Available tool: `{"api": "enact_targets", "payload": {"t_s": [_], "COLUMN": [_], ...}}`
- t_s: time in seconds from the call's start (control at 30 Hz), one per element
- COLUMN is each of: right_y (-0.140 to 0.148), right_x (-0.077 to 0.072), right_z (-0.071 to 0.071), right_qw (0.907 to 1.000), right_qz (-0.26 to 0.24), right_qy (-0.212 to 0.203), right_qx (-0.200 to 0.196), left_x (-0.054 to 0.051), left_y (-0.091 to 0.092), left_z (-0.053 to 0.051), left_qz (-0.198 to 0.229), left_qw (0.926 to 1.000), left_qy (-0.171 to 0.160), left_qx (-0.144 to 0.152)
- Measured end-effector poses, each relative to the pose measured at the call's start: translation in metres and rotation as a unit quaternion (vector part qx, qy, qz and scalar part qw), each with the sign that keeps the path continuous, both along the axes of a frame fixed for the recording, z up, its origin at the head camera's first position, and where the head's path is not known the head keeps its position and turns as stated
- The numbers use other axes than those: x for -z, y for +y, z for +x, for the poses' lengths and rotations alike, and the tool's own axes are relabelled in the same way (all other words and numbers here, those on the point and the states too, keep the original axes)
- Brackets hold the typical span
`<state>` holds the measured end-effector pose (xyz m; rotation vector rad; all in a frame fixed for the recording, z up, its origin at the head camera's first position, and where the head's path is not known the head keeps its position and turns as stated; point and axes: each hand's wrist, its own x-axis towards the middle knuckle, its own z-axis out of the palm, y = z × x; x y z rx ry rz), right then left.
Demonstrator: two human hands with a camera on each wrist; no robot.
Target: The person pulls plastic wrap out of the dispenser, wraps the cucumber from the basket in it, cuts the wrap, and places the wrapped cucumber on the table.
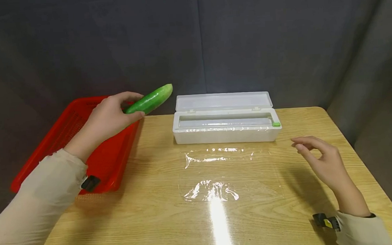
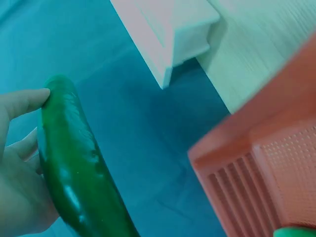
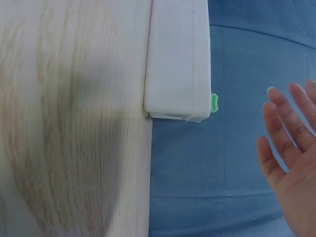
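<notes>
The left hand [image 1: 110, 116] held a cucumber [image 1: 153, 99] between thumb and fingers, in the air at the far right of the red basket [image 1: 130, 144], with its pale tip free and pointing right. As its skin was smooth and glossy, it could perhaps roll or slip if the grip became loose. The right hand [image 1: 326, 162] held nothing; its fingers were softly bent, a gap beside the thumb. Between this hand and the basket, clear film [image 1: 228, 172] lay wrinkled on the table [image 1: 161, 220]; a touch at its edge could probably fold it or make it cling to itself. Farther, the white box [image 1: 226, 136] had its lid [image 1: 223, 101] raised, which a low-carried cucumber might knock.
</notes>
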<state>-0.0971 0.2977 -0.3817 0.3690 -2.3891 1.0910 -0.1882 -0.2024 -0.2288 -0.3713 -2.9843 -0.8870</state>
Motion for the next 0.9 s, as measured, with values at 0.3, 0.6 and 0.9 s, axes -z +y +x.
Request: {"api": "enact_targets", "payload": {"t_s": [0.3, 0.6, 0.9], "right_y": [0.000, 0.000, 0.000], "right_x": [0.002, 0.002, 0.003], "right_z": [-0.001, -0.001, -0.001], "right_qw": [1.0000, 0.9999, 1.0000], "right_qz": [0.002, 0.002, 0.002], "right_qy": [-0.008, -0.014, -0.008], "right_qx": [0.001, 0.004, -0.001], "left_x": [0.007, 0.013, 0.023], "left_y": [0.032, 0.057, 0.083], "left_z": [0.011, 0.030, 0.051], "left_qz": [-0.016, -0.020, -0.053], "left_qw": [0.9977, 0.9934, 0.9816], "left_qy": [0.017, 0.023, 0.051], "left_qx": [0.063, 0.111, 0.176]}}
